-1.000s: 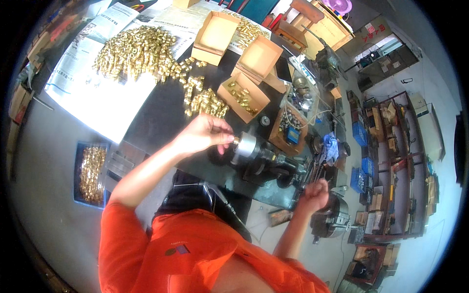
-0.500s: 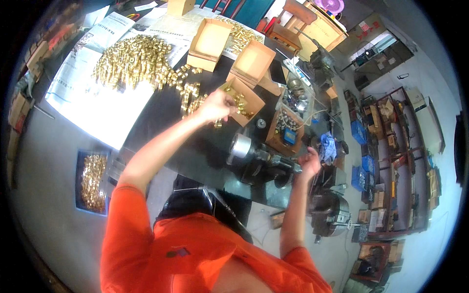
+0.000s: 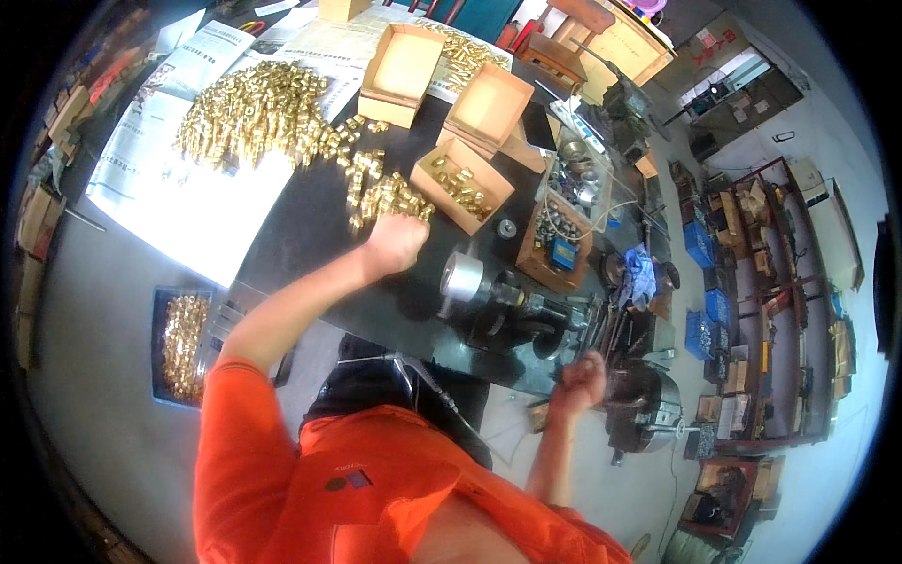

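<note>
L hand (image 3: 396, 243) at brass pcs (image 3: 390, 195), R hand (image 3: 582, 381) rt; fingers: can't tell | ctr box (image 3: 473, 163) part-full | UL heap (image 3: 249, 113) unboxed

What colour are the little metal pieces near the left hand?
The little metal pieces are shiny gold, clearest in the head view.

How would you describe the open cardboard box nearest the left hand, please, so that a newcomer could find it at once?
On the black table, find the smaller brass pile beside the left hand. Just right of that pile is the open cardboard box. Unlike the two open boxes further back, it shows loose brass pieces inside.
</note>
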`<state>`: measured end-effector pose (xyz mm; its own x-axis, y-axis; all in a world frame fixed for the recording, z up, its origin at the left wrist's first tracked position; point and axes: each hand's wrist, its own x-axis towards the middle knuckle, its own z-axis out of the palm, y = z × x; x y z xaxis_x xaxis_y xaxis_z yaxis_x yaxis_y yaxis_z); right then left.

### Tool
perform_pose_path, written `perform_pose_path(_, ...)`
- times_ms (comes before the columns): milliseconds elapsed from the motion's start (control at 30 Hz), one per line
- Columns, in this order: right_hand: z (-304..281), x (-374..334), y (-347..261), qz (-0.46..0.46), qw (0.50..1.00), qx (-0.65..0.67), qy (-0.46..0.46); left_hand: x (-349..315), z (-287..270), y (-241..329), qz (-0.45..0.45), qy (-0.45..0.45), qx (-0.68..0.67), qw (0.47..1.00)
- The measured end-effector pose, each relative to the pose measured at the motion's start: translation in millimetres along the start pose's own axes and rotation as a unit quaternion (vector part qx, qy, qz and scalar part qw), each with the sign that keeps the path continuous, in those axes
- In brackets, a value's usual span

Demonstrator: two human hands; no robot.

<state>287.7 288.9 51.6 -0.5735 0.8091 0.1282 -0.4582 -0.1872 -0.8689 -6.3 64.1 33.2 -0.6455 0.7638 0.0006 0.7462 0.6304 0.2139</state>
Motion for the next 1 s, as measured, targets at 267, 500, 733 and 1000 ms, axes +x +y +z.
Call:
perform_pose_path(267, -4.4, 14.8, 28.8, 0.082, 0.992, 0.016, 0.093, -32.4, -23.1, 2.7, -0.02, 0.084, -0.08, 0.993)
perform_pose_path(500, 0.2, 14.2, 24.6, 0.099, 0.99, -0.013, 0.095, -72.8, -76.9, 10.7, 0.022, -0.023, -0.706, 0.707)
perform_pose_path(733, -6.0, 12.6, 25.0, 0.087, 0.993, -0.013, 0.082, -67.8, -79.7, 23.1, 0.066, -0.042, -0.704, 0.706)
perform_pose_path(1000, -0.6, 2.5, -1.0, 0.062, 0.997, -0.009, 0.054, -64.4, -86.5, 21.1, 0.103, -0.023, -0.617, 0.78)
